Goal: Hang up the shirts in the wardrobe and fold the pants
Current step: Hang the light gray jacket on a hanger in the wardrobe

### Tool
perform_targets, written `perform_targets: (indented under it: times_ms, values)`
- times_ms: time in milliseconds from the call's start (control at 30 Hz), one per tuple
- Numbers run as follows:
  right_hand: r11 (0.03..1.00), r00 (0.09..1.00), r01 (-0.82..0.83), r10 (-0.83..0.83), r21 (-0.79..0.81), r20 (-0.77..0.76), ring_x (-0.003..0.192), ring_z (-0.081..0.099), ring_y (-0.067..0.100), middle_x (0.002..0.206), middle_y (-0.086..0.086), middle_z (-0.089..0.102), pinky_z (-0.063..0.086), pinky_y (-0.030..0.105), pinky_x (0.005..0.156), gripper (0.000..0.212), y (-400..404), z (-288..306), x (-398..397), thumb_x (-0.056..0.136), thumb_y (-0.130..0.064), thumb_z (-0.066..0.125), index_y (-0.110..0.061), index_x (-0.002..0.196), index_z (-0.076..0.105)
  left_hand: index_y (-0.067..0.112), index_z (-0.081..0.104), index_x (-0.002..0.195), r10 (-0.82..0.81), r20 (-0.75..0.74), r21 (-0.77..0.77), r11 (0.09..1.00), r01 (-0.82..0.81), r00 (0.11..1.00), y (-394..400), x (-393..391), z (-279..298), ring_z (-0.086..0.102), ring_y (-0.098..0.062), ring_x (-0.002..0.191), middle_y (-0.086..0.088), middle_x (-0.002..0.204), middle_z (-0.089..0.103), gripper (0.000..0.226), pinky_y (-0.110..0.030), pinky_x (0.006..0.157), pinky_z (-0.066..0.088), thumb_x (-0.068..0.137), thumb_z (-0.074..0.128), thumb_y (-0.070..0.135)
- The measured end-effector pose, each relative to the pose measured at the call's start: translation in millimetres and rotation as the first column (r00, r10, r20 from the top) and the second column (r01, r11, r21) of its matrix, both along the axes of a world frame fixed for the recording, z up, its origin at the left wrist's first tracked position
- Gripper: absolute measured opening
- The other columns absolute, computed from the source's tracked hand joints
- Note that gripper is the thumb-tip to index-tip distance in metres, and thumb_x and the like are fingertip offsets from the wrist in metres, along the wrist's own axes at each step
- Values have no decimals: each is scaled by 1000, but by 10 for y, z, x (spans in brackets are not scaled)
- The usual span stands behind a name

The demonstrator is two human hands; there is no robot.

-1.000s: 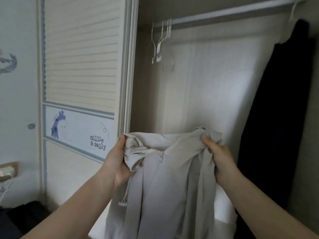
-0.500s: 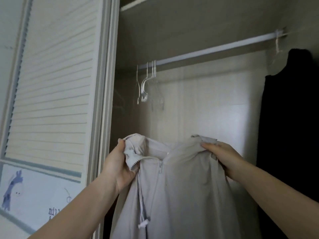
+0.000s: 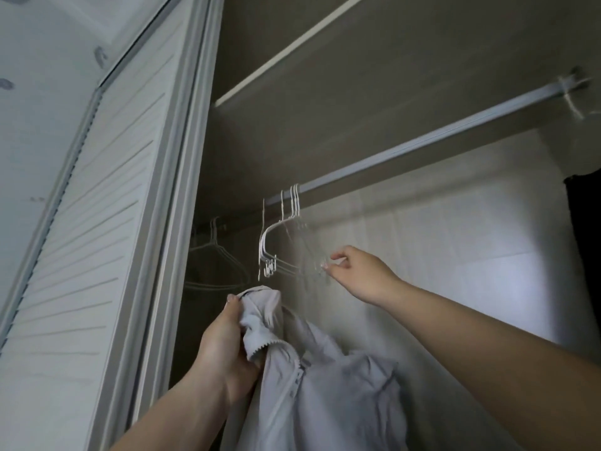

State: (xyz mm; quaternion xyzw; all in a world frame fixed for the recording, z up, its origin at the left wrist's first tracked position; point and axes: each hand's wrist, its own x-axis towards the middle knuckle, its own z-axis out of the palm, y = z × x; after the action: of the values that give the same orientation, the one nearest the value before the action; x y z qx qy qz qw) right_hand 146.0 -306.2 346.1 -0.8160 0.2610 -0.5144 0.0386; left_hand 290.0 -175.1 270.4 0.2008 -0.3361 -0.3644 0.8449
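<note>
A light grey zip-up shirt (image 3: 325,392) hangs from my left hand (image 3: 227,349), which grips its collar below the rail. My right hand (image 3: 356,271) is raised higher and pinches the right end of a white wire hanger. That hanger belongs to a bunch of several white hangers (image 3: 279,249) hooked on the silver wardrobe rail (image 3: 422,141). The shirt's right shoulder droops loose, with no hand on it.
More hangers (image 3: 214,255) hang in the dark left corner of the wardrobe. A dark garment (image 3: 585,239) hangs at the far right of the rail. A louvred sliding door (image 3: 97,222) stands at the left, and a shelf (image 3: 292,53) sits above the rail.
My right hand has let go of the shirt and risen to the hangers, pinching one. The left hand keeps the collar and has lifted it. The view has tilted upward.
</note>
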Motion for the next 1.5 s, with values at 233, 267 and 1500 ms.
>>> perform_targets:
  times_ms: [233, 267, 1500]
  values:
    - [964, 976, -218, 216, -154, -30, 120, 52, 25, 126, 6, 55, 39, 28, 91, 60, 183, 508, 761, 95, -44, 48, -25, 147, 27, -1, 62, 113, 103, 147, 92, 989, -118, 984, -59, 277, 157, 61, -39, 106, -26, 112, 65, 54, -50, 95, 45, 95, 48, 48]
    - [964, 977, -215, 212, -154, -37, 123, 49, 25, 131, 7, 53, 39, 30, 96, 61, 185, 549, 846, 95, -44, 48, -25, 148, 25, -1, 63, 112, 103, 149, 87, 989, -117, 983, -65, 310, 184, 62, -39, 104, -26, 110, 66, 54, -50, 92, 47, 95, 48, 48]
    - [955, 935, 175, -85, -238, 345, 83, 63, 12, 106, -9, 55, 53, 37, 70, 18, -295, -282, -173, 97, -18, 29, -34, 100, 36, 3, 57, 126, -15, 139, 156, 988, -7, 990, -740, 73, 44, 55, -31, 119, -17, 127, 60, 48, -45, 109, 37, 97, 49, 39]
